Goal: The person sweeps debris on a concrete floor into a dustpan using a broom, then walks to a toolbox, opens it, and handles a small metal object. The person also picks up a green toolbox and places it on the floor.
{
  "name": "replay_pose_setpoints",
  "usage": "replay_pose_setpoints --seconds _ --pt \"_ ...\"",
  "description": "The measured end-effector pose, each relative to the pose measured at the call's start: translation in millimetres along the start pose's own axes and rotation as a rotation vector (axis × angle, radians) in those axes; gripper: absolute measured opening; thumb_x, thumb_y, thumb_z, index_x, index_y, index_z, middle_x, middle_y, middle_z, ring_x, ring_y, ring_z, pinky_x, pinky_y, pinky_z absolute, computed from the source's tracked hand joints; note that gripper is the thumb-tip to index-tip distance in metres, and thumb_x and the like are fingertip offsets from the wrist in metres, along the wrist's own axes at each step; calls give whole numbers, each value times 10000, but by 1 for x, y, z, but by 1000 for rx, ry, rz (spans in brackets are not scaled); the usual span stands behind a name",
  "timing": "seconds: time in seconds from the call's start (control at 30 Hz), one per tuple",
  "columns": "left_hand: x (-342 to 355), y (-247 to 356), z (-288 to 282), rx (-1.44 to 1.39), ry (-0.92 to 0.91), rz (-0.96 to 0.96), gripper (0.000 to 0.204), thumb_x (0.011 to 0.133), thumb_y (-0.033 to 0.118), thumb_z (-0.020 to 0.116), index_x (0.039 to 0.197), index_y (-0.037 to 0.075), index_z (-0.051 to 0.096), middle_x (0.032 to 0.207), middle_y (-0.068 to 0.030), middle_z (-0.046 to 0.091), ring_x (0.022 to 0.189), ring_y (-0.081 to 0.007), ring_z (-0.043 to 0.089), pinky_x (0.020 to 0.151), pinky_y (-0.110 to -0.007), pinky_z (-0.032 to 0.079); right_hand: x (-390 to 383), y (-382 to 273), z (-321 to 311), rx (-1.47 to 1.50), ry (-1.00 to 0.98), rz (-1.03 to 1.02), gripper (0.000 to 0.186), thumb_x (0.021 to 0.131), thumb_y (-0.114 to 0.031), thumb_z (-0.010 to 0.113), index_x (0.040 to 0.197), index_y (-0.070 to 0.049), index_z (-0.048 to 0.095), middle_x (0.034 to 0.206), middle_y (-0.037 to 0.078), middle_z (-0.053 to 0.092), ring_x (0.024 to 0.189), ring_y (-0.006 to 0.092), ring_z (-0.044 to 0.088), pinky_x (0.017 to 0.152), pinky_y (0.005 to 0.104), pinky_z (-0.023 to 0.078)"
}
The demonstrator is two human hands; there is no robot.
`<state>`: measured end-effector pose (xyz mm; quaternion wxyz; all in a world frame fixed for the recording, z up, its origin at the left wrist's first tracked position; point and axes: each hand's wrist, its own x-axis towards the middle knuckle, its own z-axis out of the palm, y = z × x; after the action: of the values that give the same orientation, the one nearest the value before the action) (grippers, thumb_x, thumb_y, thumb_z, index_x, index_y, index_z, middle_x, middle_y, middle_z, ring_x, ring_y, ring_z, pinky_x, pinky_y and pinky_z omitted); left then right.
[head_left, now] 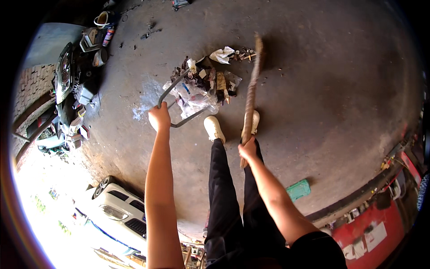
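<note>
My left hand [160,117] is closed around a bent grey metal tube handle [182,123], like that of a large dustpan. Its two arms reach the rubbish heap [197,92], a mix of clear plastic, cardboard scraps and dark bits; any pan beneath is hidden. In my right hand [247,149] is a long brown broom [252,96] with a wrapped-looking shaft. The broom's far end reaches beside a trail of small debris [244,54] and a crumpled white bag [221,54], right of the heap.
My white shoes [214,128] stand just short of the heap. Car parts, including a headlight [66,74], and a bucket [104,19] line the left side. A white car [121,206] is at lower left. A green case [298,190] lies at right, near a red panel [376,233].
</note>
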<state>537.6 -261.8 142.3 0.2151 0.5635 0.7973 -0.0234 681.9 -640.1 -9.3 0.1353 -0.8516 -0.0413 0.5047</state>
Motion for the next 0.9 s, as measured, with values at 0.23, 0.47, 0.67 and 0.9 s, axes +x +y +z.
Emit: replay_pose_setpoints --seconds 0.23,0.47,0.67,0.9 --pt "-13 -11 -3 -35 35 -81 428 743 351 543 712 -65 636 665 -253 598 673 -399 617 672 -453 473 -127 -67 -56 259 -60 -47 634 756 -29 564 1320 -98 282 710 109 556 462 185 549 436 322 462" --pt "-10 2 -5 -43 30 -44 411 740 327 533 695 -71 623 647 -254 587 648 -402 612 657 -457 470 74 -168 -176 -175 13 -168 555 779 -56 591 1260 -41 314 817 138 582 591 203 596 489 341 494" --pt "-10 -2 1 -53 47 -64 422 745 333 538 686 -78 615 603 -235 573 577 -355 596 618 -445 456 61 -104 -121 -762 41 -173 631 766 -109 648 1294 -65 307 922 220 619 890 390 604 758 477 495" --pt "-11 -1 0 -6 63 -50 400 741 321 521 692 -57 640 678 -248 608 666 -413 616 672 -468 483 -129 -53 -62 -626 -428 -42 593 730 -85 642 1212 7 312 912 247 621 853 401 619 759 463 504"
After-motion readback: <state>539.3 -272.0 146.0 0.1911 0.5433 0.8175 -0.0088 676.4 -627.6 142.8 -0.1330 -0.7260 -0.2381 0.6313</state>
